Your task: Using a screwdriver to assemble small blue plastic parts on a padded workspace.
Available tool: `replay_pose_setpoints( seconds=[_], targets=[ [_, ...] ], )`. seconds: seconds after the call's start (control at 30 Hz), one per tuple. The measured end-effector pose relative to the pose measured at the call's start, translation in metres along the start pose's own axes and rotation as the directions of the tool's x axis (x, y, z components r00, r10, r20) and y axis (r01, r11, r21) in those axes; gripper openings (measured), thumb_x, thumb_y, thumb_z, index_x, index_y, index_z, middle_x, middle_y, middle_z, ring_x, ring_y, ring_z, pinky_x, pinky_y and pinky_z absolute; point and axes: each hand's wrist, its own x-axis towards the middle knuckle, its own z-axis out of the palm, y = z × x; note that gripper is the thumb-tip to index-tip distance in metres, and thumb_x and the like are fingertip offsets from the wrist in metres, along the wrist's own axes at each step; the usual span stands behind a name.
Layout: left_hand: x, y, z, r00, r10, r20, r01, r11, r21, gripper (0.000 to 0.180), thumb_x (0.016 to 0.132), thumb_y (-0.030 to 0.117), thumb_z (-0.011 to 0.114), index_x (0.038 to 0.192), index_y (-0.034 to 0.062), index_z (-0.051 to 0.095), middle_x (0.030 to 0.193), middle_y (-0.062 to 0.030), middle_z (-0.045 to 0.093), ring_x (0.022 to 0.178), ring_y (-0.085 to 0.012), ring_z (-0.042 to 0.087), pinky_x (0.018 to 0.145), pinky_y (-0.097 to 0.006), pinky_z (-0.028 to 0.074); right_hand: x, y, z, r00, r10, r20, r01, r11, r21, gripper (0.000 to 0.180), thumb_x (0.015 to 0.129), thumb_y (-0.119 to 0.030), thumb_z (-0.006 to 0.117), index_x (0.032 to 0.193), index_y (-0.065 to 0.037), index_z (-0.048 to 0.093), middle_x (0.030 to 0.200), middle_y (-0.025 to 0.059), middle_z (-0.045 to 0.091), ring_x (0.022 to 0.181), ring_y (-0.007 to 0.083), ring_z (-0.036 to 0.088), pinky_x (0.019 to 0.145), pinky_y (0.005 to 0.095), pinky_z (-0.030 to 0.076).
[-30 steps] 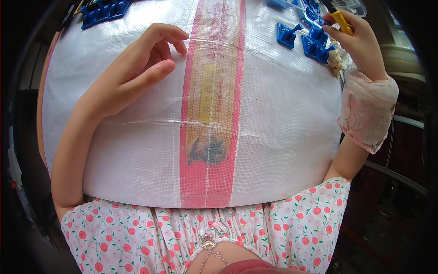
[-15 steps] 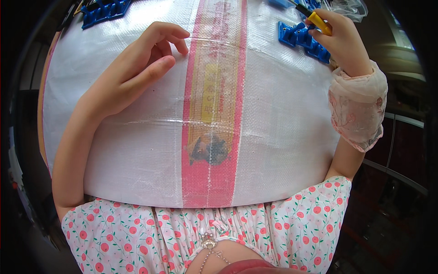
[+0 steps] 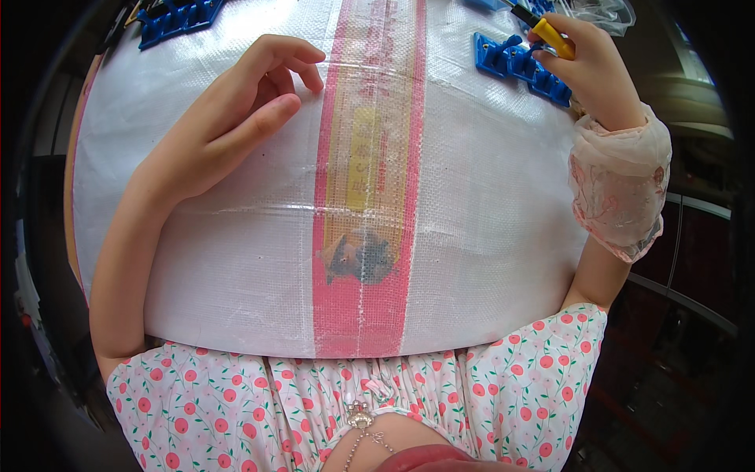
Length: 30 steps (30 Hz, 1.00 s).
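While the right hand [image 3: 595,69] was closed around the handle of a yellow-and-black tool [image 3: 556,39] at the far right, the left hand [image 3: 236,106] lay relaxed on the left of the white-covered surface [image 3: 228,271], its thumb apart from its loosely curled fingers and nothing visible in its grasp. The hands were well apart.

The tool slanted toward the far left, its dark end above the left blue fixture [image 3: 492,57]; the right blue fixture [image 3: 549,85] lay just beside it, under the thumb side of the right hand. Whether the fingers touched either fixture could not be told. Farther off were a clear container [image 3: 621,17] at the far right and a blue rack [image 3: 181,17] at the far left.

The tool looked light and stiff, its thick yellow handle the natural place to hold. The fixtures seemed to be rigid, light plastic, perhaps apt to slide on the glossy cover; their flat base edges would offer a steadier hold than the slim upright levers.
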Motion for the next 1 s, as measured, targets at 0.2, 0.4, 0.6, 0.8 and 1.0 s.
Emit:
replay_pose_setpoints(
  seconds=[0.2, 0.4, 0.6, 0.8, 1.0],
  targets=[
    [0.002, 0.001, 0.001, 1.0, 0.01, -0.004, -0.01, 1.0, -0.004, 0.04, 0.097, 0.031, 0.044, 0.132, 0.0104, 0.045, 0.11, -0.0072, 0.06, 0.088, -0.0143, 0.055, 0.083, -0.027, 0.047, -0.004, -0.001, -0.007, 0.998, 0.042, 0.037, -0.04, 0.998, -0.056, 0.021, 0.086, -0.009, 0.071, 0.106, -0.005, 0.067, 0.098, 0.0132, 0.064, 0.086, 0.0259, 0.061, 0.086, 0.0303, 0.048],
    [-0.001, 0.001, 0.0, 1.0, -0.002, -0.014, 0.002, 1.0, -0.003, 0.04, 0.097, 0.031, 0.046, 0.131, 0.011, 0.046, 0.109, -0.0072, 0.061, 0.088, -0.0144, 0.056, 0.083, -0.027, 0.048, -0.001, -0.004, -0.004, 0.995, 0.074, 0.067, -0.071, 0.996, -0.048, 0.02, 0.085, -0.011, 0.072, 0.105, -0.006, 0.068, 0.097, 0.0124, 0.062, 0.086, 0.0252, 0.06, 0.085, 0.0293, 0.048],
    [0.001, 0.002, 0.001, 1.0, 0.004, -0.013, -0.004, 1.0, -0.004, 0.039, 0.097, 0.032, 0.046, 0.131, 0.0113, 0.046, 0.11, -0.0072, 0.061, 0.089, -0.0145, 0.056, 0.084, -0.027, 0.048, -0.003, -0.002, -0.007, 0.993, 0.085, 0.082, -0.083, 0.996, -0.025, 0.021, 0.085, -0.011, 0.073, 0.105, -0.007, 0.068, 0.098, 0.0125, 0.062, 0.088, 0.0256, 0.06, 0.086, 0.0296, 0.049],
    [0.001, 0.001, 0.002, 1.0, -0.01, -0.012, 0.01, 1.0, 0.005, 0.039, 0.097, 0.031, 0.046, 0.131, 0.0113, 0.046, 0.11, -0.0073, 0.061, 0.089, -0.0145, 0.056, 0.083, -0.027, 0.048, -0.003, 0.0, -0.004, 0.992, 0.101, 0.07, -0.1, 0.995, -0.021, 0.02, 0.085, -0.012, 0.073, 0.104, -0.009, 0.069, 0.1, 0.0122, 0.063, 0.09, 0.0267, 0.06, 0.089, 0.0311, 0.049],
    [0.001, 0.002, 0.003, 1.0, -0.007, -0.015, 0.007, 1.0, 0.003, 0.039, 0.096, 0.028, 0.046, 0.131, 0.0115, 0.047, 0.109, -0.0073, 0.061, 0.089, -0.0143, 0.055, 0.083, -0.027, 0.048, 0.0, -0.021, -0.013, 0.983, 0.161, 0.092, -0.162, 0.987, 0.008, 0.025, 0.082, -0.008, 0.075, 0.103, 0.001, 0.066, 0.087, 0.0121, 0.064, 0.073, 0.02, 0.06, 0.07, 0.0277, 0.049]
  ],
)
